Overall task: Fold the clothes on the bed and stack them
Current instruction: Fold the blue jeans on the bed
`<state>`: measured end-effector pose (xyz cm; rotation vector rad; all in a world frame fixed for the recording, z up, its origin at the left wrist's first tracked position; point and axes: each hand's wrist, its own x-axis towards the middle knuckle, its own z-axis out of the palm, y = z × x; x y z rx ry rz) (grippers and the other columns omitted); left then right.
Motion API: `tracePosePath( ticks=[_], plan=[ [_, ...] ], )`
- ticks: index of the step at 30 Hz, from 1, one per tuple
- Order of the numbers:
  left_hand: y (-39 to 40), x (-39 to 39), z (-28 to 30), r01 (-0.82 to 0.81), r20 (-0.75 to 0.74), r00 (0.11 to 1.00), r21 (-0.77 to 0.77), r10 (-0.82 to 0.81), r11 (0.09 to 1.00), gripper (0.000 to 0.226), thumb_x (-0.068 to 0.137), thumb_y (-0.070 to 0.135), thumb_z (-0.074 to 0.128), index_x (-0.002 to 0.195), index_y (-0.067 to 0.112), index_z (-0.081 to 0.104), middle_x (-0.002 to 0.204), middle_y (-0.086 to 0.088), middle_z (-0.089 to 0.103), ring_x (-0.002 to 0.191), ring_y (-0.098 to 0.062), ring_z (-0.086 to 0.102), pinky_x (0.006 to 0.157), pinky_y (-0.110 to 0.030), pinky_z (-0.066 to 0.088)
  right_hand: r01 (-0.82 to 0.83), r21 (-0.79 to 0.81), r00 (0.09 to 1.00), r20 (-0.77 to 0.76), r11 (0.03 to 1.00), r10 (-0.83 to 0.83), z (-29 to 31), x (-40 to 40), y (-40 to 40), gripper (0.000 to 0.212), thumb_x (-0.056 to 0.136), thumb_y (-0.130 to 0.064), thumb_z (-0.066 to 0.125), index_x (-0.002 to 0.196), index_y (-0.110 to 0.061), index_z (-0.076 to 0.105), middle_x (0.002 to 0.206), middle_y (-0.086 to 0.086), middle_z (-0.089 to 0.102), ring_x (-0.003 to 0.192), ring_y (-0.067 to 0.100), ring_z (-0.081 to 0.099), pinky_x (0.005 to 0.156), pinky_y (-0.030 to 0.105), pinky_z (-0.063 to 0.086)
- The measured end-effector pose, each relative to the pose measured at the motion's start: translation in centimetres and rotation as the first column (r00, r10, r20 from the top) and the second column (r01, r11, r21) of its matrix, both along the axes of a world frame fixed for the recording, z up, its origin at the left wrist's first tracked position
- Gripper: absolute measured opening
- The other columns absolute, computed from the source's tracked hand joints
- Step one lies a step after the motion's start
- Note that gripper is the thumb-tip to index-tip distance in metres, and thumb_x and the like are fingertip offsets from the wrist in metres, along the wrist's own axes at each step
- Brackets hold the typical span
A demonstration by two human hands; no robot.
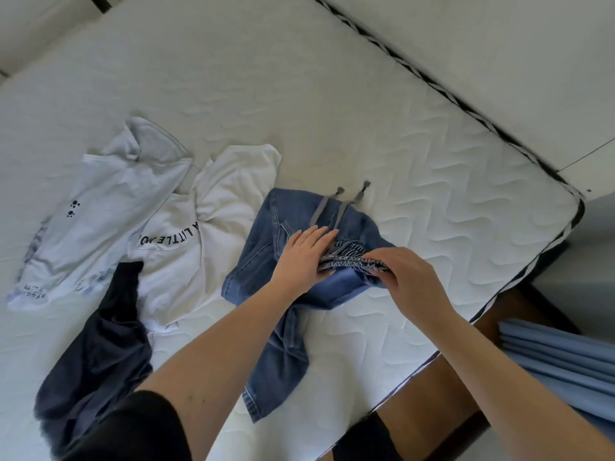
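A bare white mattress (332, 104) fills most of the view, its top quilted in wavy stitched lines. A dark piped band (442, 91) runs along its far edge and around the corner at the right. Beyond that edge lies a pale floor (499, 34), crossed by a thin dark seam near the right border. Under the near side of the mattress a brown wooden frame (429, 394) shows, running down toward the bottom. At the lower right hang light blue curtain folds (559, 357). Soft, even daylight covers everything, with no hard shadows. At the upper left a pale surface with a dark strip (100, 1) meets the mattress; what it is cannot be told.
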<state>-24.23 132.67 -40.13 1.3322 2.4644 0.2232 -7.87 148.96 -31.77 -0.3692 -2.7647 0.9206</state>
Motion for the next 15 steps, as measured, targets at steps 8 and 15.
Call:
tracePosePath(
  ticks=[8,15],
  plan=[
    [-2.9,4.5,2.3,-0.297,0.224,0.935,0.073,0.274,0.952,0.089,0.077,0.024,0.071,0.152,0.034,0.023,0.154,0.009,0.032,0.142,-0.013,0.027,0.117,-0.049,0.015,0.200,-0.456,0.979,0.058,0.867,-0.195,5.7,4.4,-0.5,0.028,0.090,-0.006,0.064,0.098,-0.033,0.065,0.089,-0.025,0.067,0.087,-0.009,0.060,0.072,0.002,0.040],
    [-6.8,7.0,4.6,-0.751,0.555,0.594,0.125,0.582,0.648,0.061,0.087,0.016,0.059,0.137,0.044,0.038,0.137,0.013,0.048,0.117,-0.014,0.053,0.091,-0.025,0.044,0.151,-0.624,0.987,0.057,0.767,-0.148,8.0,6.4,-2.0,0.038,0.091,-0.001,0.060,0.093,-0.038,0.064,0.088,-0.019,0.070,0.083,-0.004,0.063,0.070,0.006,0.045]
  ],
)
